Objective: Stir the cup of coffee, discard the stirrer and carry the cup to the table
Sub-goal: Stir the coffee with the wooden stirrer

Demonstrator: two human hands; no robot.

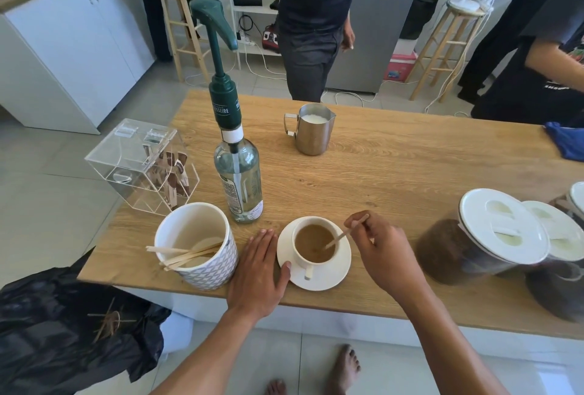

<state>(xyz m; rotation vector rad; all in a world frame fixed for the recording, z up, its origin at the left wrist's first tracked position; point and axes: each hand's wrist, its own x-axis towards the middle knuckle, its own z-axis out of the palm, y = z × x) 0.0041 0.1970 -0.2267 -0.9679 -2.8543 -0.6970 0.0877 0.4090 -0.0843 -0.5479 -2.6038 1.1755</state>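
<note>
Right hand (384, 252) pinches a thin wooden stirrer (343, 235) between fingertips and thumb, its lower end dipped in the coffee, as a person works at the near edge of a wooden counter (395, 173). Left hand (259, 271) lies flat and open on the counter, holding nothing, its thumb touching the rim of the white saucer (343, 271) as if to steady it. On that saucer stands the white cup (314, 244), filled with light brown coffee, handle turned toward the person.

Stirring appears to be under way, so the task looks to be at step 1 of 3. Dropping the stirrer and carrying the cup to the table are both left to do. A patterned pot (197, 246) just left of the hand holds several wooden sticks, and a black bin bag (63, 331) at near left, below the counter, has more sticks lying on it; that bag seems the likely place for discarding. A syrup bottle (238, 173) with a green pump stands just beyond the cup, a steel milk jug (311, 129) farther back.
</note>
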